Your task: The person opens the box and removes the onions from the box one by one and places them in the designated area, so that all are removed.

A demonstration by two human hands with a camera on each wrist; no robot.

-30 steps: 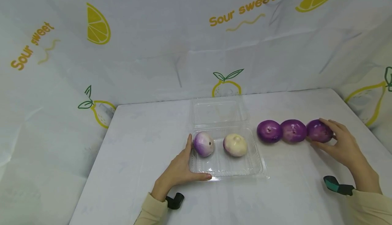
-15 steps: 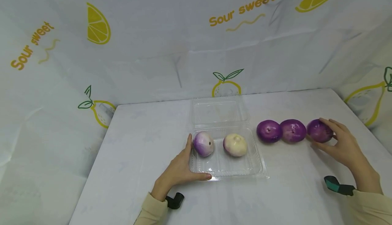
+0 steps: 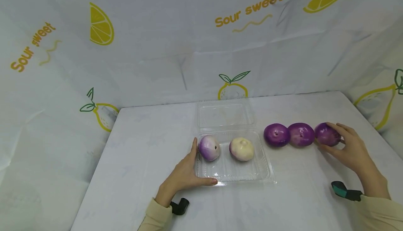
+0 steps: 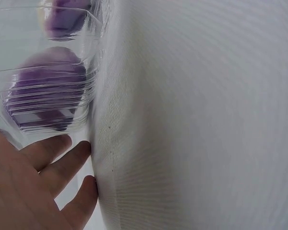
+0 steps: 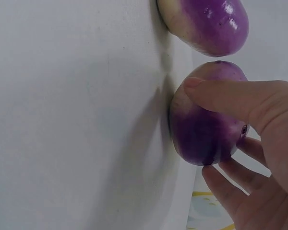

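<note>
My right hand (image 3: 349, 149) holds the rightmost of a row of purple-and-white turnips. Its thumb lies across the near side of that turnip (image 5: 201, 129) and the fingers are round the far side. Two more turnips, the middle one (image 3: 301, 134) and the left one (image 3: 276, 135), sit close beside it on the table. A clear plastic clamshell box (image 3: 248, 173) lies with its lid folded back, holding a purple-and-white turnip (image 3: 209, 148) and a cream-topped turnip (image 3: 242, 149). My left hand (image 3: 185, 173) rests at the box's front left corner, thumb along the front edge, fingers extended by the left side.
The box's clear lid (image 3: 225, 115) lies flat toward the table's back edge. Behind the white table (image 3: 141, 154) hangs a lemon-print cloth (image 3: 163, 49). Dark camera mounts (image 3: 180, 206) sit at both wrists.
My right hand and the rightmost turnip have shifted slightly left, narrowing the gap to the middle one. The left hand and the box have stayed still.
</note>
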